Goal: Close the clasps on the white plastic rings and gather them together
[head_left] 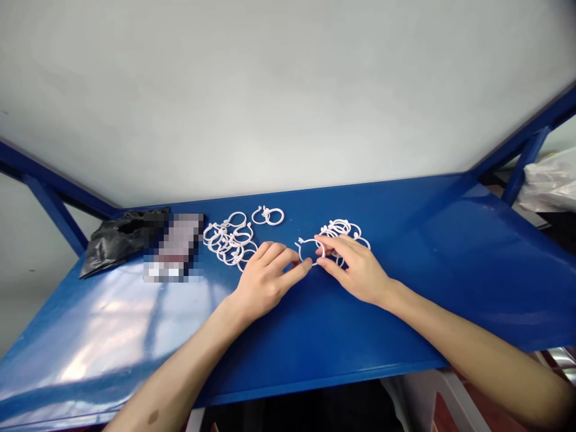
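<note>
A white plastic ring (309,240) with a small clasp at its unjoined ends is between my hands, close to the table surface. My right hand (357,268) pinches its right side between thumb and fingers. From the left, my left hand (264,281) has thumb and forefinger closed at the ring's lower edge. Similar rings lie in a tangled pile (230,255) beyond my left hand, partly hidden by it. Another cluster of rings (341,224) sits behind my right fingers. Farther back, a few rings (282,216) overlap each other.
The blue table (279,372) has a pale wall (288,102) behind it and blue frame bars at both sides. A black plastic bag (117,240) and a blurred-out flat object (177,243) lie at the left. A whitish plastic bag (553,183) is at the far right.
</note>
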{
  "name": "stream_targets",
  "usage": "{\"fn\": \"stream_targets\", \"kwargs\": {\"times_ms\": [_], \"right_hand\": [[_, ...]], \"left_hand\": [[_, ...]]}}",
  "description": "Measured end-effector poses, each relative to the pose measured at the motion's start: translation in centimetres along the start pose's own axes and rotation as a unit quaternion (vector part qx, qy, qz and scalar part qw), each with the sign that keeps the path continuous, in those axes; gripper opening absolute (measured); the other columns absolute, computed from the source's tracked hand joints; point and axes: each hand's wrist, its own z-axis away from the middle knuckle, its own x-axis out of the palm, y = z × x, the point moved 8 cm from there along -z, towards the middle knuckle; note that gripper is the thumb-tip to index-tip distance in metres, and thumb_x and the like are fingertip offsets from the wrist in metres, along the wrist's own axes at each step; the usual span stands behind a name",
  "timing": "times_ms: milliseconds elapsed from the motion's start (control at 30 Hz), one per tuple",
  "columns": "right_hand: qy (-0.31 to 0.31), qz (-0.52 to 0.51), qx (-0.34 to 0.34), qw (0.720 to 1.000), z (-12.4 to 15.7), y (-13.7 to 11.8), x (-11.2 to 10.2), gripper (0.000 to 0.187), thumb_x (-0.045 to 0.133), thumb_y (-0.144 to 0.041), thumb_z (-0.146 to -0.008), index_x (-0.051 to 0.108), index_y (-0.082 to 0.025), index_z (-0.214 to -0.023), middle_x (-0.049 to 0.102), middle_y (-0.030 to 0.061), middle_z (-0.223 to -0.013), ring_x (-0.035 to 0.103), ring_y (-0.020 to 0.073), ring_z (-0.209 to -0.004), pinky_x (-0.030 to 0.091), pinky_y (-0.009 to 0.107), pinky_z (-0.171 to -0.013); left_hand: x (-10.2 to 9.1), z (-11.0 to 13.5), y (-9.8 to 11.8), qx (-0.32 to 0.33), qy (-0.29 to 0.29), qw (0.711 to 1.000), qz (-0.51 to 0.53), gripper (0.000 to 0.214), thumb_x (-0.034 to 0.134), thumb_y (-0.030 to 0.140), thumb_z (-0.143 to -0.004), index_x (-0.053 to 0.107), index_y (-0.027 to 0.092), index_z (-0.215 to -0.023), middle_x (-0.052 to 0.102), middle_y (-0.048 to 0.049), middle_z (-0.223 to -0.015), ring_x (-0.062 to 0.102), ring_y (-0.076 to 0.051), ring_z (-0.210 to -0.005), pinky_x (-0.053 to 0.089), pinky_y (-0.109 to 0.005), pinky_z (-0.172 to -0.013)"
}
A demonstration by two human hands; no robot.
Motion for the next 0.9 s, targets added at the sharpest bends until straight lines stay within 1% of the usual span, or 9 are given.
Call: {"fn": "stream_targets", "kwargs": {"times_ms": [100,233,333,400,467,567,633,733,900], "right_hand": [[0.006,-0.049,0.017,0.999,0.3,-0.2,0.3,0.04,0.054,-0.028,-0.102,0.051,-0.026,-0.142,0.073,0.0023,-0.095,0.071,0.0172,-0.085,0.062,0.036,-0.081],[0.029,-0.05,0.012,0.998,0.5,-0.7,0.0,0.041,0.052,-0.021,-0.101,0.052,-0.026,-0.142,0.073,0.0015,-0.097,0.071,0.0154,-0.084,0.062,0.032,-0.081],[0.044,-0.048,-0.002,0.998,0.5,-1.0,-0.3,0.042,0.052,-0.018,-0.1,0.054,-0.027,-0.141,0.073,0.0016,-0.098,0.071,0.0152,-0.085,0.061,0.032,-0.082],[0.05,-0.049,-0.011,0.997,0.5,-1.2,-0.4,0.043,0.053,-0.017,-0.1,0.053,-0.028,-0.142,0.073,0.0016,-0.098,0.07,0.0151,-0.085,0.061,0.032,-0.081],[0.05,-0.052,-0.022,0.997,0.5,-1.4,-0.4,0.045,0.055,-0.016,-0.1,0.053,-0.029,-0.143,0.074,0.0016,-0.099,0.07,0.0151,-0.085,0.06,0.032,-0.08],[0.039,-0.057,-0.032,0.997,0.5,-1.6,0.0,0.047,0.056,-0.015,-0.099,0.052,-0.03,-0.144,0.074,0.0011,-0.098,0.07,0.0154,-0.086,0.06,0.031,-0.079],[0.033,-0.063,-0.032,0.997,0.6,-1.6,0.2,0.047,0.057,-0.015,-0.099,0.053,-0.031,-0.143,0.075,0.0009,-0.099,0.07,0.0153,-0.086,0.06,0.032,-0.079],[0.018,-0.082,-0.028,0.996,0.6,-1.4,0.4,0.044,0.057,-0.016,-0.1,0.055,-0.031,-0.141,0.076,0.0014,-0.104,0.071,0.0152,-0.088,0.061,0.032,-0.08],[0.021,-0.091,-0.023,0.995,0.5,-1.3,0.0,0.031,0.058,-0.018,-0.1,0.065,-0.028,-0.128,0.077,0.0013,-0.099,0.071,0.015,-0.085,0.06,0.031,-0.077]], "left_hand": [[0.0,-0.1,0.1,0.002,-0.003,1.0,0.006,0.026,0.053,0.007,-0.096,0.065,0.023,-0.112,0.071,-0.0034,-0.093,0.058,-0.018,-0.083,0.043,-0.033,-0.073],[0.6,0.1,0.2,-0.008,-0.006,1.0,0.009,0.021,0.056,0.009,-0.096,0.064,0.022,-0.11,0.072,-0.004,-0.097,0.063,-0.019,-0.089,0.047,-0.033,-0.077],[0.9,0.4,-0.9,-0.101,0.013,0.992,0.071,0.012,0.062,0.016,-0.095,0.061,0.02,-0.106,0.072,-0.0034,-0.094,0.066,-0.017,-0.087,0.051,-0.031,-0.076],[1.4,1.0,-2.4,-0.214,0.015,0.965,0.153,0.009,0.062,0.022,-0.095,0.059,0.02,-0.103,0.072,-0.0027,-0.093,0.068,-0.016,-0.084,0.053,-0.029,-0.076],[2.5,1.9,-3.7,-0.312,-0.007,0.919,0.242,0.012,0.06,0.028,-0.097,0.06,0.02,-0.105,0.073,-0.0025,-0.093,0.07,-0.015,-0.084,0.055,-0.028,-0.076],[3.8,2.6,-4.3,-0.379,-0.038,0.853,0.358,0.022,0.057,0.037,-0.1,0.065,0.02,-0.111,0.077,-0.0037,-0.097,0.073,-0.016,-0.087,0.057,-0.029,-0.079],[4.2,2.7,-4.3,-0.394,-0.035,0.825,0.404,0.025,0.056,0.041,-0.099,0.069,0.02,-0.107,0.078,-0.0044,-0.097,0.073,-0.017,-0.088,0.057,-0.029,-0.08],[4.2,2.8,-4.1,-0.408,-0.029,0.808,0.423,0.026,0.06,0.042,-0.097,0.072,0.02,-0.099,0.078,-0.0038,-0.093,0.073,-0.017,-0.086,0.056,-0.028,-0.08],[4.0,2.8,-3.6,-0.41,-0.033,0.82,0.397,0.02,0.063,0.036,-0.096,0.074,0.02,-0.094,0.078,-0.0025,-0.092,0.072,-0.016,-0.084,0.053,-0.025,-0.08]]}}
